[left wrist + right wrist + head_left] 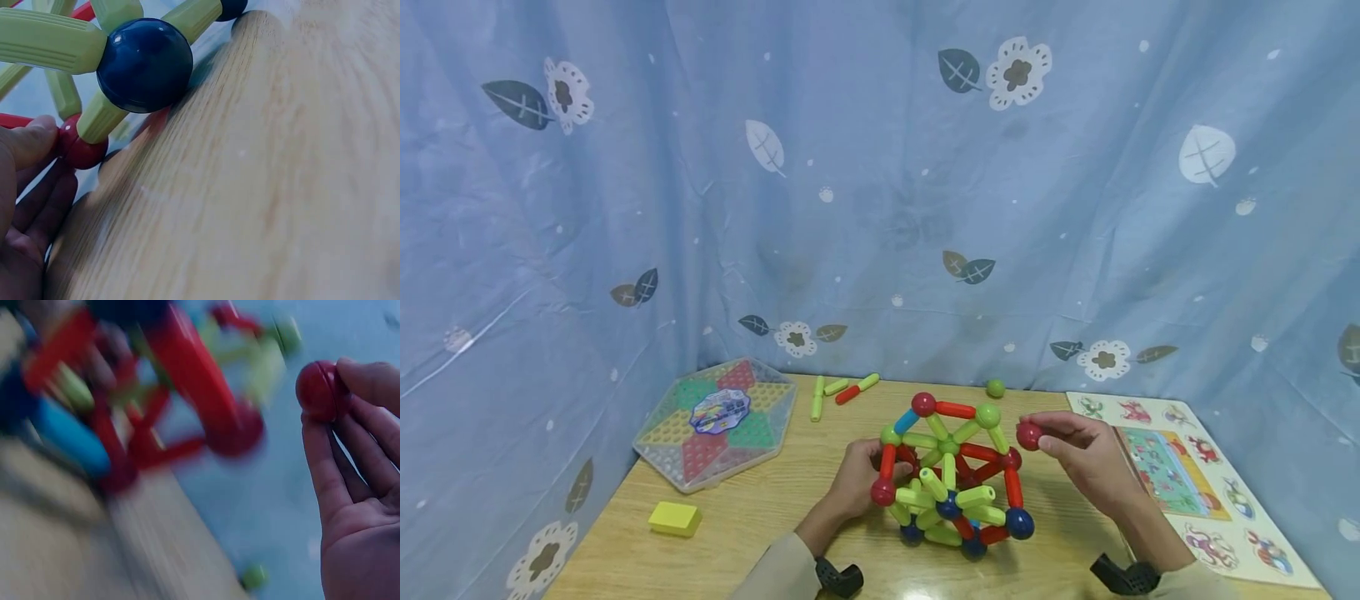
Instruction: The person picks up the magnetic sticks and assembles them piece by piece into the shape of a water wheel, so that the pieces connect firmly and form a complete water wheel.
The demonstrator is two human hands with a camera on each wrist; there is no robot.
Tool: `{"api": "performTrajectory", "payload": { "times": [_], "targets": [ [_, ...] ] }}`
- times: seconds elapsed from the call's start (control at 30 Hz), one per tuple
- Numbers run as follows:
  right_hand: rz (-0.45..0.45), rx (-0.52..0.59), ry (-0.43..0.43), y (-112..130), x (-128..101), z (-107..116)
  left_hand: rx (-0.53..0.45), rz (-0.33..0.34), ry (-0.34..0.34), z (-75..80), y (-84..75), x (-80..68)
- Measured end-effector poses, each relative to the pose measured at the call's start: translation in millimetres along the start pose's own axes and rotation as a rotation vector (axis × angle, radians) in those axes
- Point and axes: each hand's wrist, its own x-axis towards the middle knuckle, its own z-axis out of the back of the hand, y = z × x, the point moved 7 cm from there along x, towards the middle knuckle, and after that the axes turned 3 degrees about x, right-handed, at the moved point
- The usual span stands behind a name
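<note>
A rounded framework of magnetic sticks and balls (pixel 948 505) stands on the table, built from green, red and light blue sticks with red, green and dark blue balls. My left hand (pixel 853 481) is at its left side; in the left wrist view, thumb and fingers pinch a low red ball (pixel 85 149) of the framework. To the right, my right hand (pixel 1093 458) holds a loose red ball (pixel 1028 435) between thumb and fingertips, apart from the framework. The right wrist view shows a seam round this ball (pixel 320 391); the framework there is blurred.
Several loose sticks (pixel 817 398) and a green ball (pixel 996 388) lie toward the back. On the left are a hexagonal game box (pixel 777 429) and a yellow block (pixel 674 518). A picture board (pixel 1213 500) lies at right. A blue curtain (pixel 880 208) hangs behind the table.
</note>
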Motion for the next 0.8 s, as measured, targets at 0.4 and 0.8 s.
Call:
{"api": "performTrajectory", "payload": {
  "times": [0.4, 0.8],
  "targets": [
    [0.115, 0.133, 0.328, 16.6, -15.5, -77.3, -0.005, 0.002, 0.004, 0.5, -0.6, -0.5],
    [0.090, 0.051, 0.301, 17.0, -13.0, -70.9, -0.019, 0.003, 0.010, -0.6, 1.3, 0.2]
  ]
}}
